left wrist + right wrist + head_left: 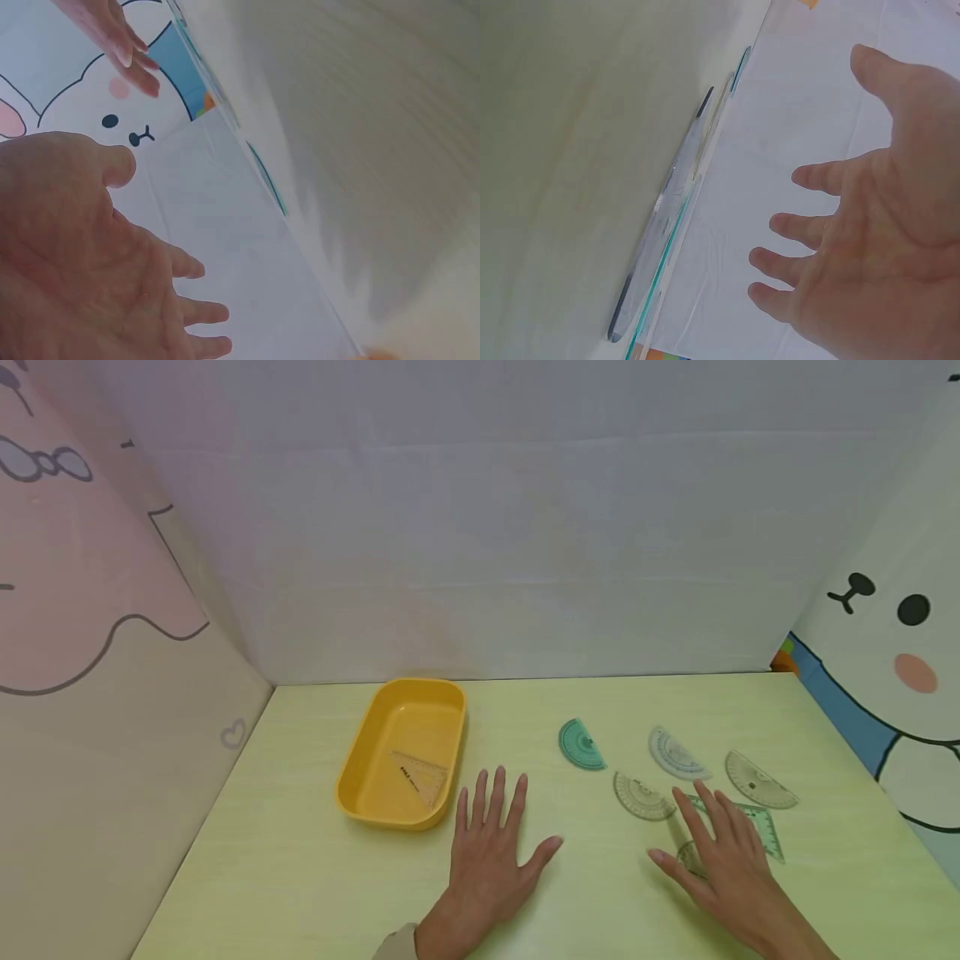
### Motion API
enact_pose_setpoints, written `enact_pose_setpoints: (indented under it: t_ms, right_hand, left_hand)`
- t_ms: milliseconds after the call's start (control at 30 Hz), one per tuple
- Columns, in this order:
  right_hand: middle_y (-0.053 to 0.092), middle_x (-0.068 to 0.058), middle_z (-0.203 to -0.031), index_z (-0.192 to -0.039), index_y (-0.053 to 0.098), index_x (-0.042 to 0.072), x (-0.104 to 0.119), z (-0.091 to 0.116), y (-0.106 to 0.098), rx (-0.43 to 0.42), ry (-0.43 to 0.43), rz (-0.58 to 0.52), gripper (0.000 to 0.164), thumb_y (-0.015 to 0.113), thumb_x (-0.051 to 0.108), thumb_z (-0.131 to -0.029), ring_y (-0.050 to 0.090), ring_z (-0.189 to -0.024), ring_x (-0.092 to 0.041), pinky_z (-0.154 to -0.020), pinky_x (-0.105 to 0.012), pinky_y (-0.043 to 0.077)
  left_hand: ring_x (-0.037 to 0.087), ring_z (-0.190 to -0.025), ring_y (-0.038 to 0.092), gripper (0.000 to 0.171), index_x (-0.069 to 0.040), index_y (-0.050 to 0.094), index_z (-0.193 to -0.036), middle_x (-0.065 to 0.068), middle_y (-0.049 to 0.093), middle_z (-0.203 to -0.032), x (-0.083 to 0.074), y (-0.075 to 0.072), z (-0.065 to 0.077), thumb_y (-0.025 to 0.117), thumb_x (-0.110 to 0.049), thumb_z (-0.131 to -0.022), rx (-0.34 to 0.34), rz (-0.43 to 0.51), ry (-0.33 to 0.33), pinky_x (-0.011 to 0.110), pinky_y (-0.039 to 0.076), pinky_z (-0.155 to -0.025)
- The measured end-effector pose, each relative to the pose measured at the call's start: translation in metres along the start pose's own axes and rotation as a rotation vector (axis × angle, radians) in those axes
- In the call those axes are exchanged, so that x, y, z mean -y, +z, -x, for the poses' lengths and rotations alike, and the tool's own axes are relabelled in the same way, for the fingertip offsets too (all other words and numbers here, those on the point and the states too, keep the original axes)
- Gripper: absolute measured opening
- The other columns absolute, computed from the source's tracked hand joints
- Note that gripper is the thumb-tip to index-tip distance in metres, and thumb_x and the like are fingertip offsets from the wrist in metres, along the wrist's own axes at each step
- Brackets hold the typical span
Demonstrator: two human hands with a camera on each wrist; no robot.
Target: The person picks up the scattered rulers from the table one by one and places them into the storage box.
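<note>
My left hand [491, 860] hovers over the table with its fingers spread, just right of a yellow tray [427, 714]. A clear triangular set square [424, 778] lies in that tray. Nothing is in my right hand [723, 872], which hangs above the table, fingers loosely apart. Beneath it are a green-edged set square [768, 831] and a clear protractor [688, 858], both partly hidden. Beyond its fingertips lie a yellowish clear protractor [641, 798], a pale clear one [677, 754] and another [757, 782]. A teal protractor [581, 746] rests between the hands, farther back.
The pale yellow-green table [285, 827] ends at a white cloth wall [480, 552]. Printed cartoon panels stand at both sides, a pink one [82, 543] at left and a white animal face [877, 635] at right.
</note>
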State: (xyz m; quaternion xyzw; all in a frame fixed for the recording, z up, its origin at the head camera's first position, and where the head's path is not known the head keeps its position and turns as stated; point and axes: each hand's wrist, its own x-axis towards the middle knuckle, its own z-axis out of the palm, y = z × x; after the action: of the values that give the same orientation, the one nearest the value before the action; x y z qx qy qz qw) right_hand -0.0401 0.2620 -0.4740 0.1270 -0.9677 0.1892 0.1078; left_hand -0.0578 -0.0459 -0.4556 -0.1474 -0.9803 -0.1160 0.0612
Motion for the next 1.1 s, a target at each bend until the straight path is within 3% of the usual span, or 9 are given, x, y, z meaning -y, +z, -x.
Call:
enact_pose_setpoints:
  t_ms: [167,367,700,800,967,1100]
  right_hand:
    - [0.028,-0.028,-0.158,-0.157,0.035,0.004,-0.001,-0.001,-0.001,0.010,-0.003,-0.007,0.086,0.072,0.048,-0.093,0.028,-0.138,-0.054,-0.109,-0.072,0.019]
    - [0.034,-0.028,-0.154,-0.155,0.039,0.003,-0.001,-0.002,-0.003,0.021,-0.013,-0.010,0.087,0.079,0.042,-0.089,0.038,-0.132,-0.053,-0.099,-0.072,0.032]
    - [0.056,-0.027,-0.136,-0.137,0.059,-0.002,0.000,-0.007,-0.010,0.071,0.002,0.050,0.063,0.082,0.030,-0.087,0.057,-0.118,-0.049,-0.092,-0.066,0.047]
    - [0.062,-0.023,-0.126,-0.127,0.065,-0.002,-0.003,-0.005,-0.011,0.068,-0.017,0.053,0.053,0.084,0.025,-0.086,0.062,-0.111,-0.044,-0.089,-0.062,0.050]
    - [0.065,-0.008,-0.106,-0.111,0.071,0.002,-0.012,-0.001,-0.012,0.026,-0.060,0.035,0.036,0.086,0.017,-0.081,0.065,-0.097,-0.032,-0.083,-0.053,0.054]
    - [0.064,-0.003,-0.103,-0.110,0.070,0.005,-0.019,0.002,-0.015,0.055,-0.045,0.020,0.033,0.085,0.019,-0.083,0.064,-0.095,-0.028,-0.081,-0.052,0.053]
  left_hand:
    - [0.036,-0.154,0.022,0.081,-0.016,0.033,-0.162,0.014,0.030,-0.166,0.001,0.001,-0.001,0.041,-0.069,-0.101,-0.057,0.005,0.020,0.054,0.020,-0.121]
    - [0.037,-0.153,0.025,0.082,-0.014,0.032,-0.162,0.015,0.031,-0.165,0.003,-0.001,-0.006,0.041,-0.068,-0.101,-0.041,0.019,0.020,0.054,0.023,-0.121]
    - [0.040,-0.137,0.046,0.070,-0.004,0.052,-0.147,0.020,0.050,-0.149,0.008,-0.008,-0.013,0.059,-0.055,-0.100,-0.154,0.084,0.016,0.052,0.040,-0.112]
    - [0.037,-0.127,0.055,0.062,-0.003,0.061,-0.138,0.019,0.058,-0.139,0.012,-0.010,-0.015,0.066,-0.049,-0.098,-0.228,0.085,0.036,0.046,0.047,-0.106]
    - [0.031,-0.105,0.066,0.046,0.000,0.072,-0.118,0.015,0.068,-0.116,0.024,-0.014,-0.016,0.080,-0.036,-0.089,-0.438,0.140,0.077,0.042,0.058,-0.085]
    - [0.030,-0.093,0.068,0.039,0.001,0.073,-0.110,0.014,0.071,-0.104,0.037,-0.020,-0.018,0.085,-0.027,-0.085,-0.549,0.186,0.098,0.042,0.058,-0.077]
